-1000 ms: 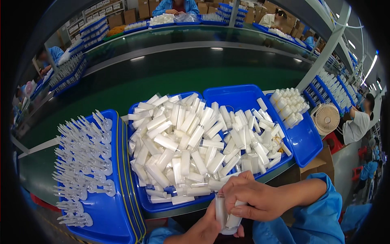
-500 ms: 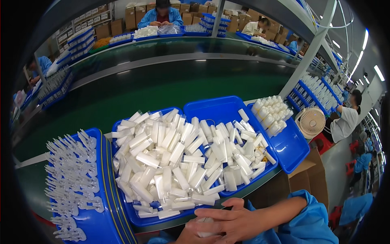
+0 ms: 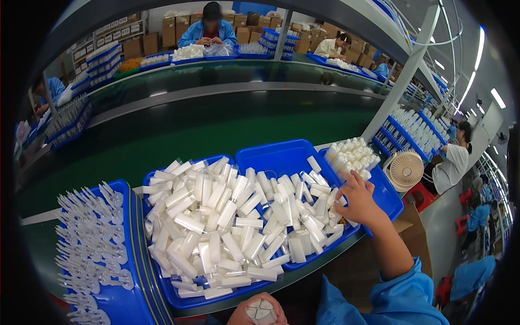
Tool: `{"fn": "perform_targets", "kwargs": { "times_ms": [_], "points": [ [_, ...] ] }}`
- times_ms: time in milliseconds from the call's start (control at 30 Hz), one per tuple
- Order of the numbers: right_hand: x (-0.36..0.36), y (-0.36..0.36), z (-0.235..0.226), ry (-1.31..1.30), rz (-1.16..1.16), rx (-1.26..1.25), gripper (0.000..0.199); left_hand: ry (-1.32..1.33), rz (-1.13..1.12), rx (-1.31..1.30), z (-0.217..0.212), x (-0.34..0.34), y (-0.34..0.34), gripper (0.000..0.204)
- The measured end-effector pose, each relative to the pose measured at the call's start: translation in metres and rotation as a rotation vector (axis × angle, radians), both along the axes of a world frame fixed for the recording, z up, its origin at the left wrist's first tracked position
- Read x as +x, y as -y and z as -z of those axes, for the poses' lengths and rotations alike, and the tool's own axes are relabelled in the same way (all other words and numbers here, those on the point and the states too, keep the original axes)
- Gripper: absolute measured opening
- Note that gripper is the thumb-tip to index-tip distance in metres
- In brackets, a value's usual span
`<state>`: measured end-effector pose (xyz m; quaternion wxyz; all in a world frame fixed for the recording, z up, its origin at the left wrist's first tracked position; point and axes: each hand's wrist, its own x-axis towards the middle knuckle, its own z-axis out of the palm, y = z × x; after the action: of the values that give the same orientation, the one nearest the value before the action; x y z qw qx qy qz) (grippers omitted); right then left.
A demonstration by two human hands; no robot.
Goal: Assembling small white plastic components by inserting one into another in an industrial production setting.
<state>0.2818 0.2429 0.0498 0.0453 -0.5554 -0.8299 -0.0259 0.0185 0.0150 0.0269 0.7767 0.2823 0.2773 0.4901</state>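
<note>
At the bottom edge, my left hand is closed around a small bundle of white pieces, whose several ends face up. My right hand reaches over the right rim of a blue tray, fingers bent and apart, with nothing visible in them. Below and left of it lie loose white pieces in clear sleeves. Just beyond the fingertips stand white bundles grouped in another blue tray. A larger heap of sleeved white pieces fills the left-middle tray.
On the left, stacked blue trays carry rows of clear plastic parts. A green conveyor belt runs behind. A beige fan stands at right, above an open cardboard box. Co-workers sit across the belt and at right.
My right hand has left my left hand and moved up and right to the tray's right rim. The left hand, still holding the bundle, sits lower in view.
</note>
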Motion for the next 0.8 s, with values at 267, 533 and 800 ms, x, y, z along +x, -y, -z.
{"fn": "perform_targets", "kwargs": {
  "times_ms": [267, 533, 800],
  "points": [
    [0.021, 0.018, 0.000, -0.064, -0.142, -0.098, 0.016, -0.067, -0.049, -0.003, 0.003, 0.002, 0.003, 0.026],
    [0.013, 0.004, 0.009, -0.277, -0.189, -0.082, 0.006, -0.075, -0.084, 0.052, -0.004, 0.004, -0.002, 0.022],
    [-0.048, 0.041, -0.038, -0.836, -0.563, -0.544, 0.005, -0.154, -0.425, 0.078, -0.025, 0.007, -0.012, 0.014]
  ]
}}
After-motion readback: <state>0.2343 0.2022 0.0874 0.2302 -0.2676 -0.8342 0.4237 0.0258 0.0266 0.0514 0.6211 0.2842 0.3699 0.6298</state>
